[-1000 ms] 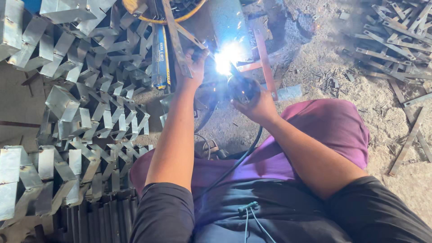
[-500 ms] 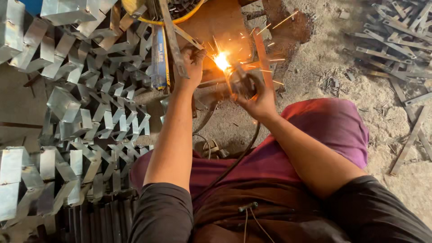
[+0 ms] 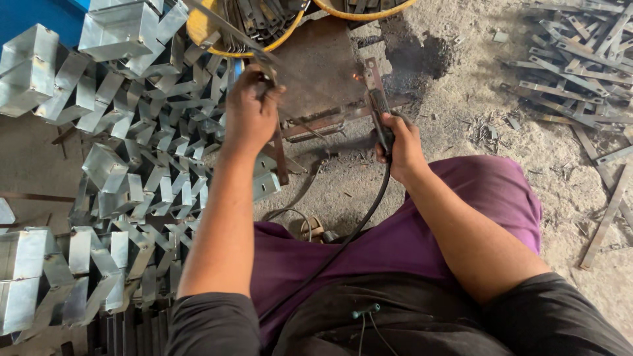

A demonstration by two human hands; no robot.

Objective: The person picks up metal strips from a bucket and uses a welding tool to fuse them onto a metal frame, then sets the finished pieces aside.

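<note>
Folded grey metal brackets (image 3: 132, 165) are piled at left beside a blue wall (image 3: 33, 16). The left hand (image 3: 250, 112) has its fingers clenched on a thin metal strip (image 3: 217, 26) below a yellow tub (image 3: 198, 33). The right hand (image 3: 402, 142) grips a black welding holder (image 3: 381, 112) over the rusty plate (image 3: 316, 66). Loose strips (image 3: 580, 59) lie at right.

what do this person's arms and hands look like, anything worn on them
Both hands are bare: the left hand and the right hand show no gloves, rings or watch. The forearms are uncovered too. Short dark, nearly black sleeves cover only the upper arms, close to the camera. No markings are visible.
</note>
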